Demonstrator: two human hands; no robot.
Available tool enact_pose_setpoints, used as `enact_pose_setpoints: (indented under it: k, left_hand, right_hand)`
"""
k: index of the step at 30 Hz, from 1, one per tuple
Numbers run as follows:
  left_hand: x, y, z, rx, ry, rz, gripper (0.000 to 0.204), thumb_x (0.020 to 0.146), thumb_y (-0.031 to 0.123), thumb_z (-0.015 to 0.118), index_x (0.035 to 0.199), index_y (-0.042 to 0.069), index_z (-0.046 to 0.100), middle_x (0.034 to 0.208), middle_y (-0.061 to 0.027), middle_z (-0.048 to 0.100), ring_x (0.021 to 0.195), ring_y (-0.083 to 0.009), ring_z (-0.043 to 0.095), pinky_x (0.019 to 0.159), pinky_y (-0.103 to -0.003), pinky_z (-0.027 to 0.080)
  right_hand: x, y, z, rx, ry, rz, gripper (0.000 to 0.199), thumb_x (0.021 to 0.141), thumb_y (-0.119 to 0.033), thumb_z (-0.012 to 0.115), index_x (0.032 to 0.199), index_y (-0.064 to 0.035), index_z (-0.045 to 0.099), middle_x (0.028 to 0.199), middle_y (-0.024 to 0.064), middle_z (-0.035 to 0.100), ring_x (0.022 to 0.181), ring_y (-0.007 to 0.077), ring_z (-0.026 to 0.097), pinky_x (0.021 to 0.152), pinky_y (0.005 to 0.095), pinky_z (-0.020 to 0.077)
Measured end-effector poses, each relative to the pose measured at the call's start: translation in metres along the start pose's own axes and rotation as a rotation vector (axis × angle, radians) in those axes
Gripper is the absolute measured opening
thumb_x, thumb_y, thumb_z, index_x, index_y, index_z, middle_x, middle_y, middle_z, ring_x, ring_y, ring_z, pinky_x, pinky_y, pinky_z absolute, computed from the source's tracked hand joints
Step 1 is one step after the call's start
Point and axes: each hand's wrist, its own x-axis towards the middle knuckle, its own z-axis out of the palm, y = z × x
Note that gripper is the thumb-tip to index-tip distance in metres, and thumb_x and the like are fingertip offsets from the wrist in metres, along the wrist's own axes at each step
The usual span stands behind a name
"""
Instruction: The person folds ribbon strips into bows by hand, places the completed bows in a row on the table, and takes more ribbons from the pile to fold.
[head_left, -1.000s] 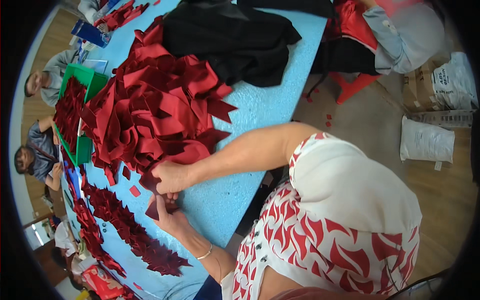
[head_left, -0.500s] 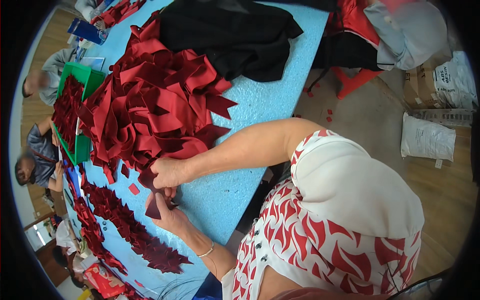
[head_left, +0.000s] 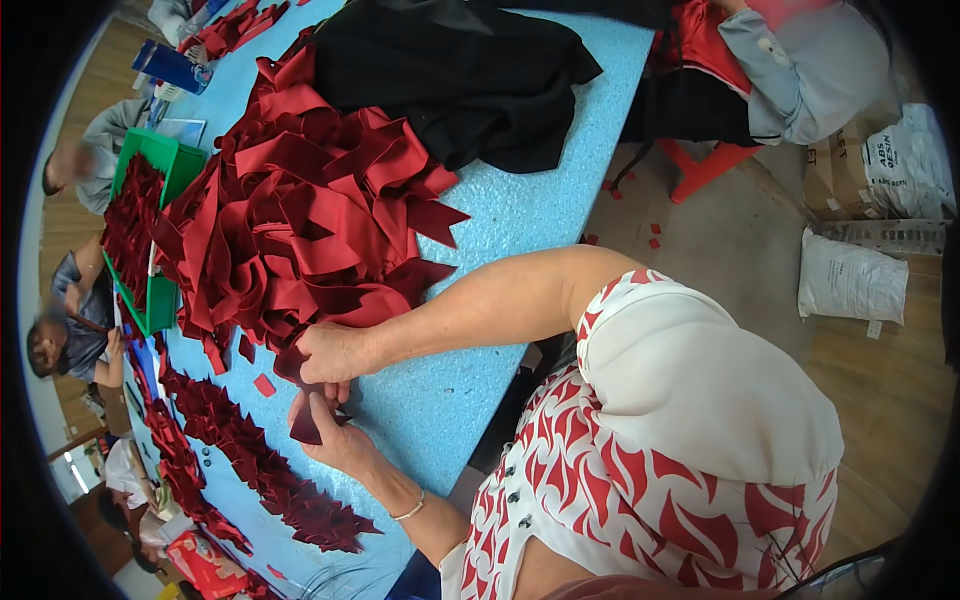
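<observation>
Well, the left hand (head_left: 343, 443) pinches a dark red ribbon (head_left: 306, 428), poking out left of its closed fingers; the right hand (head_left: 337, 352), farther, pinches ribbon too.

Your right arm (head_left: 480, 300) outstretched, right hand (head_left: 335, 354) curled with fingers (head_left: 341, 388) bent, left hand (head_left: 340, 440) close beside it, thumb (head_left: 319, 408) extended

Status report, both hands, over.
Left hand: pinching dark red fabric. Right hand: also gripping dark red fabric. Red fabric pile crowding right hand's far side.
</observation>
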Motion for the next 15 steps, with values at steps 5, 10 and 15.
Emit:
enact_pose_setpoints:
  k: [5, 10, 15]
  left_hand:
    - [0.000, 0.002, -0.007, -0.043, 0.038, -0.048, 0.018, 0.084, 0.006, 0.057, 0.097, -0.006, 0.058, 0.082, -0.0068, 0.059, 0.068, -0.0120, 0.054, 0.063, -0.023, 0.043]
    - [0.003, -0.008, -0.010, -0.041, 0.094, -0.038, 0.018, 0.083, 0.006, 0.059, 0.097, -0.005, 0.057, 0.082, -0.0054, 0.059, 0.066, -0.0112, 0.052, 0.060, -0.022, 0.041]
    - [0.002, 0.004, -0.014, 0.003, 0.156, -0.020, 0.020, 0.082, 0.008, 0.060, 0.098, -0.005, 0.058, 0.085, -0.0058, 0.058, 0.069, -0.0111, 0.052, 0.060, -0.022, 0.041]
  right_hand:
    - [0.001, 0.002, 0.004, -0.038, -0.025, 0.037, 0.018, 0.070, -0.005, 0.050, 0.074, 0.0108, 0.057, 0.071, 0.0221, 0.062, 0.057, 0.0285, 0.063, 0.049, 0.0367, 0.0539]
    - [0.015, 0.024, 0.005, -0.618, 0.254, -0.663, 0.016, 0.066, -0.012, 0.056, 0.071, 0.0034, 0.059, 0.074, 0.0206, 0.060, 0.067, 0.0336, 0.059, 0.062, 0.0419, 0.0482]
    - [0.004, 0.005, 0.008, -0.794, 0.339, -0.851, 0.018, 0.065, -0.018, 0.060, 0.069, -0.0003, 0.059, 0.073, 0.0169, 0.057, 0.075, 0.0315, 0.057, 0.068, 0.0433, 0.0445]
